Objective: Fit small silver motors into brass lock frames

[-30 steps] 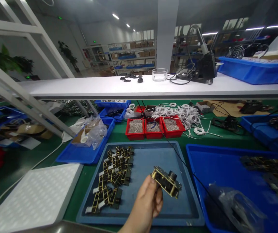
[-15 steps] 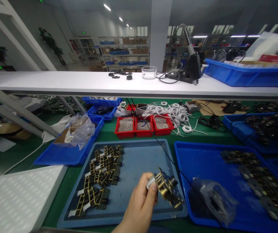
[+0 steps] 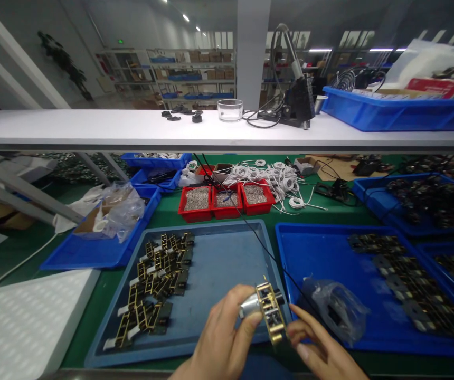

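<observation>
Left hand (image 3: 227, 335) holds brass-post assembly (image 3: 270, 311) by silver cylinder (image 3: 250, 305) | long axis 11–5 o'clock | right hand (image 3: 322, 343) nearby, 4 o'clock, loosely parted, contact unclear

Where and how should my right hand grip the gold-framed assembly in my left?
Perhaps pinch the assembly at its lower end, from the right: the left hand holds the silver cylinder on the opposite side, and the black knob juts out higher up.

Glass dish (image 3: 230, 111); white shelf (image 3: 112, 126); plant (image 3: 61, 60)
</observation>
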Motion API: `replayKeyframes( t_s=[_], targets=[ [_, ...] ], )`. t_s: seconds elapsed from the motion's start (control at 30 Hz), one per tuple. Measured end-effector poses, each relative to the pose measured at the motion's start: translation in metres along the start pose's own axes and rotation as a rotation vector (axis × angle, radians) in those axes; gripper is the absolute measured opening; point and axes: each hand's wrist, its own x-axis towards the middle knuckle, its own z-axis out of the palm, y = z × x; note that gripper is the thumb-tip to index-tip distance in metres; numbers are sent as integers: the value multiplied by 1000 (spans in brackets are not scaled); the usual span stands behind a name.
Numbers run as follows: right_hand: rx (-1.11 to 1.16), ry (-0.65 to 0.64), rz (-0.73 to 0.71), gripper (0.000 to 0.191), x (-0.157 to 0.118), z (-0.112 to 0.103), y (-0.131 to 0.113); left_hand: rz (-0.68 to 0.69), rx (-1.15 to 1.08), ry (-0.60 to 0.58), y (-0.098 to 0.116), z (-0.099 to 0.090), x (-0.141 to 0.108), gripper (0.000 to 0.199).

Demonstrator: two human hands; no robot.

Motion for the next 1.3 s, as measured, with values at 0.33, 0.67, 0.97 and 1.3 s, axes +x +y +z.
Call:
replayKeyframes(
  t_s=[0.33, 0.67, 0.97, 1.3],
  targets=[
    [158, 27, -50, 39, 28, 24, -69, -45, 14, -91, 10, 1, 0, 19],
    [52, 40, -294, 19, 27, 18, -62, -262, -233, -239, 17, -4, 3, 20],
    [-365, 213, -668, 21, 27, 4, -53, -736, -887, -324, 9, 22, -1, 43],
    [-640, 224, -350, 26, 21, -47, -48, -648, -663, -100, 1, 29, -7, 41]
  ],
)
